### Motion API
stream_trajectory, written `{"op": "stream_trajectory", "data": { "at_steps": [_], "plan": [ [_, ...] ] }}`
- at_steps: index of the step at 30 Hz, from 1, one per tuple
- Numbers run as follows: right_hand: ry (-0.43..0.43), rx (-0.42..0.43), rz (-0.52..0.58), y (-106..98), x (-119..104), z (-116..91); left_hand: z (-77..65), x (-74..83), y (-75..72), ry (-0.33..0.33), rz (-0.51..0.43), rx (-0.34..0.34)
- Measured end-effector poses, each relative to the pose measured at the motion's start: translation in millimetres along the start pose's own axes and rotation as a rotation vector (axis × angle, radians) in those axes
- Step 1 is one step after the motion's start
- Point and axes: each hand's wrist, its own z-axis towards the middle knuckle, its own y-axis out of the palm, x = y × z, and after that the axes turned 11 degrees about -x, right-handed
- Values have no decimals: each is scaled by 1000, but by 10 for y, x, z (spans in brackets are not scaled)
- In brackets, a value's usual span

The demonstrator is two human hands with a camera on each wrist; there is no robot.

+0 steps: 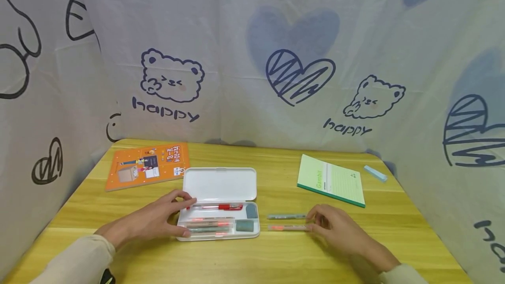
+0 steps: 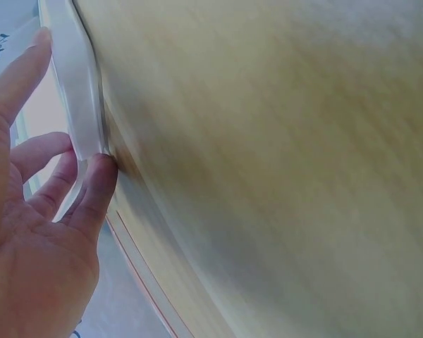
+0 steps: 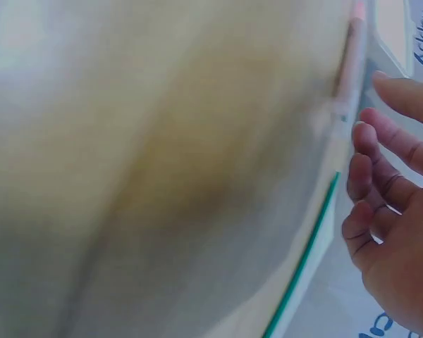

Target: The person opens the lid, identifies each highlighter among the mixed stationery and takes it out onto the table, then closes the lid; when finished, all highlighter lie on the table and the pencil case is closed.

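Observation:
A white pencil case [image 1: 219,183] lies with its lid raised. My left hand [image 1: 158,216] grips its left end, thumb at the front corner and fingers at the back; in the left wrist view, fingertips meet the case's white wall [image 2: 81,91]. Inside are a red pen [image 1: 230,207], two grey-green erasers [image 1: 244,226], and several pens in the front compartment. To the right of the case, a grey-green pen [image 1: 286,216] and a pinkish pen [image 1: 288,228] lie side by side. My right hand [image 1: 335,229] is at their right ends, its thumb and fingers apart in the right wrist view.
An orange book [image 1: 147,165] lies behind the case to the left. A pale green notebook [image 1: 331,181] and a small light-blue stick-like item [image 1: 375,173] are at the back right. Printed white cloth [image 1: 236,117] walls in the wooden table [image 1: 276,262].

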Motion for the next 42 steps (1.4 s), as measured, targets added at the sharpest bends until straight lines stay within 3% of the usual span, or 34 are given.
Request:
{"op": "stream_trajectory", "data": {
  "at_steps": [4,9,17,23,32,42],
  "plan": [
    [-40,77,-74,-71,-90,68,1,-6,6,1,6,2],
    [-65,85,-117,-70,-275,254,-4,-7,8,2,9,7],
    [-148,-28,-116,170,-761,714,-12,1,0,2,3,6],
    [-217,-125,-190,421,-1047,1006,-12,4,3,2,-21,5],
    [-204,-170,-281,654,-1205,1236,-11,-11,4,14,-25,1],
    [-202,-132,-312,803,-1341,1359,-10,-18,-7,8,-29,-2]
  ]
}}
